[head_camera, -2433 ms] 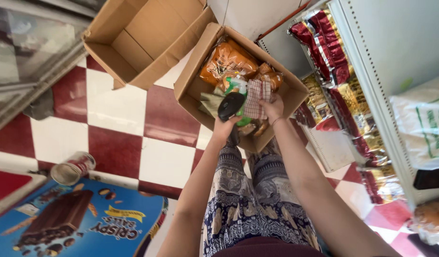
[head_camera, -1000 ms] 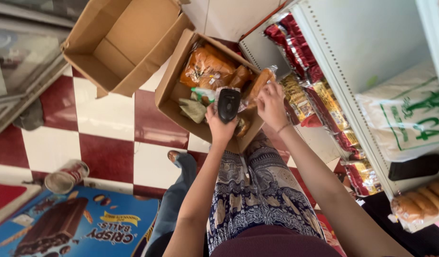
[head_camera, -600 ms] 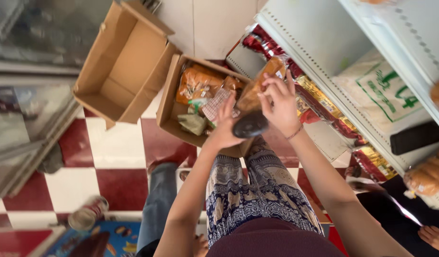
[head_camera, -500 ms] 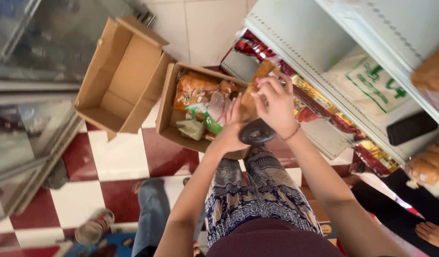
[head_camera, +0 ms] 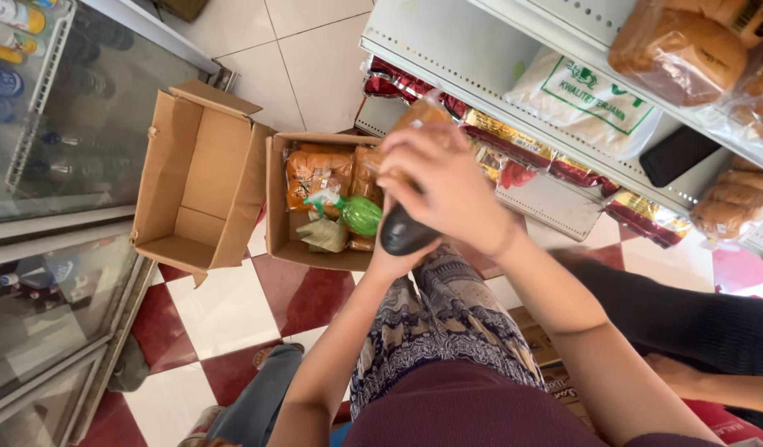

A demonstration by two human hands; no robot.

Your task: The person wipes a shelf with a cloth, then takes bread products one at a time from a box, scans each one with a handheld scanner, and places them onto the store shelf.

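from the left i see an empty cardboard box (head_camera: 195, 178), then the snack box (head_camera: 315, 203) on the floor. my left hand (head_camera: 395, 258) is clamped on a black scanner (head_camera: 405, 233); my right hand (head_camera: 443, 186) grips an orange packet (head_camera: 421, 112) by the shelf (head_camera: 481, 66).

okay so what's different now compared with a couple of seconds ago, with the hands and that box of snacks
Both hands have risen out of the open cardboard box of orange snack packets. The right hand now lifts a clear-wrapped orange packet toward the white metal shelf. The left hand still grips the small black device. The empty cardboard box has not moved.
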